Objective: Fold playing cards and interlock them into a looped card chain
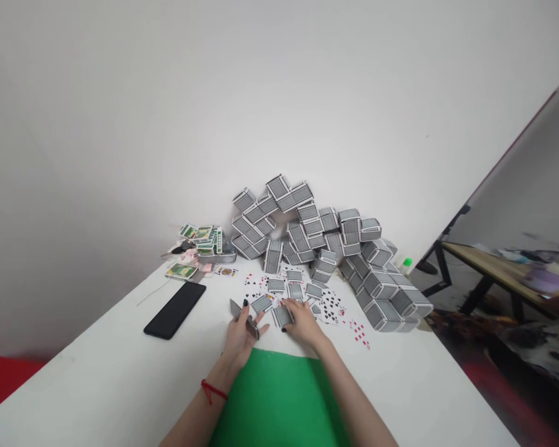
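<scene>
Grey-backed playing cards rest in my left hand point(243, 335), held under the thumb with the fingers partly spread. My right hand point(300, 319) is on a grey-backed card point(282, 316) on the white table, thumb and fingers curled at its edge. Beyond both hands lie loose cards, some face down point(276, 285) and some face up point(330, 305). Behind them stands a stepped pile of cube-like blocks point(302, 239) folded from grey-backed cards. One such block point(324, 266) stands apart in front of the pile.
A black phone point(175, 310) lies on the white table point(121, 372) at the left. Green card boxes point(204, 233) are heaped at the back left. The wall point(279, 93) rises behind the blocks. At the right is a wooden desk point(489, 267) with clutter.
</scene>
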Tool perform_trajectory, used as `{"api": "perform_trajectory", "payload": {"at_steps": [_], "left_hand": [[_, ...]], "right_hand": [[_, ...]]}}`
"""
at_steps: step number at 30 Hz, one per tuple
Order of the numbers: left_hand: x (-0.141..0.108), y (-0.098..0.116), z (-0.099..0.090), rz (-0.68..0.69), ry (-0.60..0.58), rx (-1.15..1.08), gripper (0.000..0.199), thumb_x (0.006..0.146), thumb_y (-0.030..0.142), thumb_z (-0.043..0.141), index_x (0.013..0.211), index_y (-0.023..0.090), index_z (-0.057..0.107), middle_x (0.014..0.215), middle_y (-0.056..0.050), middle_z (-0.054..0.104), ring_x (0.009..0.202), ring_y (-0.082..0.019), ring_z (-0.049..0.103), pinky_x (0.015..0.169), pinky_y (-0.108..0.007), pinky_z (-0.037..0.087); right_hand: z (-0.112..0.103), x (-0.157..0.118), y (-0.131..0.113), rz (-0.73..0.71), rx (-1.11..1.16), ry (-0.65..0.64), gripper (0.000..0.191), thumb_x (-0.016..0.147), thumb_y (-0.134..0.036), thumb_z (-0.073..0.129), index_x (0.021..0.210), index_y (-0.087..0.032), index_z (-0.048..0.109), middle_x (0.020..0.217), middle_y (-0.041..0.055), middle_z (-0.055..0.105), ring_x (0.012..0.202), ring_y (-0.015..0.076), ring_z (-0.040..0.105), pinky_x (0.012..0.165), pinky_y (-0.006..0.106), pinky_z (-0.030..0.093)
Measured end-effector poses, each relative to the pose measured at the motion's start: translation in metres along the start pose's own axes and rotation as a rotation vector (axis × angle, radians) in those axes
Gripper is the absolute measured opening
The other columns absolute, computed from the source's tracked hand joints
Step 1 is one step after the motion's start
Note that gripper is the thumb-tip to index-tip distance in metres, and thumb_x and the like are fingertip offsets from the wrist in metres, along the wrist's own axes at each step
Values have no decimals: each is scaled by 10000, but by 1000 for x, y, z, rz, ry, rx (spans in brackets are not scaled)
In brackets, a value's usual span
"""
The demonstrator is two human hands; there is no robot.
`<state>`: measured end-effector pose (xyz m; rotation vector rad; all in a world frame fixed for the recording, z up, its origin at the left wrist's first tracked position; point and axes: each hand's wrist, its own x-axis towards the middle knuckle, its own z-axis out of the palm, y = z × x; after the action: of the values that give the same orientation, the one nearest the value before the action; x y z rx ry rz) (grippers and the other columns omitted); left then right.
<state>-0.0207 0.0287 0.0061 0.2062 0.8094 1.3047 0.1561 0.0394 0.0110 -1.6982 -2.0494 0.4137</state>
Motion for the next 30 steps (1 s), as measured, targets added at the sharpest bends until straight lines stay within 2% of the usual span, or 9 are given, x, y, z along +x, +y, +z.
{"api": "perform_trajectory", "payload": {"at_steps": [4, 6, 9, 12, 16, 20, 23, 26, 30], "left_hand": [[0, 1, -1, -61, -40, -17, 229, 748, 320, 609, 916, 170, 566, 755, -26, 631, 690, -155, 643, 770, -432, 506], [0, 2, -1, -92, -72, -31, 209, 752, 296, 608, 915, 172, 568, 771, -32, 636, 698, -160, 643, 776, -436, 502], [0, 4, 0, -112, -99, -21, 177, 759, 270, 601, 900, 173, 562, 754, -38, 639, 775, -199, 645, 769, -450, 501], [0, 3, 0, -136, -127, 26, 183, 761, 281, 596, 908, 178, 556, 826, -56, 653, 832, -223, 640, 750, -464, 505], [-2, 1, -1, -101, -75, 109, 255, 734, 338, 616, 933, 190, 557, 896, -51, 661, 770, -196, 653, 694, -426, 534], [-3, 2, 0, -18, 17, 156, 288, 702, 346, 647, 913, 177, 547, 879, -49, 664, 708, -182, 661, 651, -383, 546], [-2, 2, -1, -16, 6, 131, 280, 703, 297, 658, 924, 184, 527, 772, -17, 657, 727, -187, 662, 680, -390, 537], [0, 0, -1, -69, -88, 100, 224, 735, 255, 631, 914, 174, 525, 667, 3, 621, 773, -200, 658, 731, -394, 520], [-2, 0, 1, -143, -150, 62, 191, 790, 266, 553, 940, 150, 531, 670, -19, 628, 747, -206, 662, 761, -384, 509]], "right_hand": [[3, 9, 15, 87, -41, -25, 524, 571, -149, 683, 1085, -170, 579, 963, 87, 599, 947, 252, 477, 781, 318, 367], [4, 11, 16, 89, -40, -14, 465, 564, -179, 693, 1021, -172, 606, 967, 84, 575, 947, 247, 470, 768, 304, 365], [7, 14, 13, 78, -9, -24, 635, 514, -275, 738, 1115, -199, 549, 1068, 85, 523, 993, 252, 439, 768, 297, 354], [11, 21, 8, 114, 49, -59, 680, 510, -282, 731, 1150, -199, 515, 992, 72, 551, 968, 246, 440, 761, 303, 338], [17, 30, 5, 168, 93, -57, 445, 424, -228, 745, 843, -152, 614, 850, 60, 561, 893, 252, 456, 705, 301, 336], [18, 32, 6, 177, 202, -46, 362, 351, -168, 752, 647, -159, 544, 733, 19, 555, 757, 207, 497, 607, 257, 342], [17, 26, 5, 185, 332, -15, 280, 487, -207, 696, 691, -178, 506, 608, -23, 527, 603, 157, 507, 537, 241, 348], [17, 13, 0, 196, 472, 24, 191, 701, -318, 523, 836, -192, 475, 616, -21, 540, 532, 141, 525, 500, 246, 381], [17, -7, -8, 158, 999, -30, 298, 751, -419, 492, 971, -227, 432, 692, -27, 556, 483, 114, 531, 447, 227, 392]]}}
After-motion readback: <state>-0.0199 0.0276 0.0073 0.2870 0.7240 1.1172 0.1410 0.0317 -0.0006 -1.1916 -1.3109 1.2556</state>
